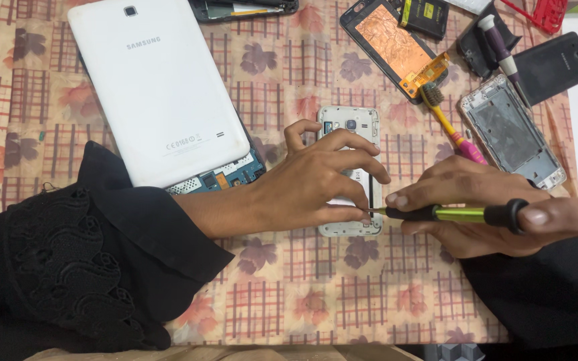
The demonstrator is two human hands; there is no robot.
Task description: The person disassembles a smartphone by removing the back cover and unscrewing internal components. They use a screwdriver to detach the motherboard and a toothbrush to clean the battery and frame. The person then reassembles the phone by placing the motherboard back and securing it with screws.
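An opened white phone lies back side up in the middle of the patterned tablecloth. My left hand rests over its lower half, fingers spread, pressing it down. My right hand grips a green and black screwdriver held level. Its tip touches the phone's lower right edge, next to my left fingertips.
A white tablet lies back up at upper left, over a blue circuit board. At upper right lie a phone frame with copper foil, a metal phone frame, a toothbrush, a black back cover, a battery and a second screwdriver.
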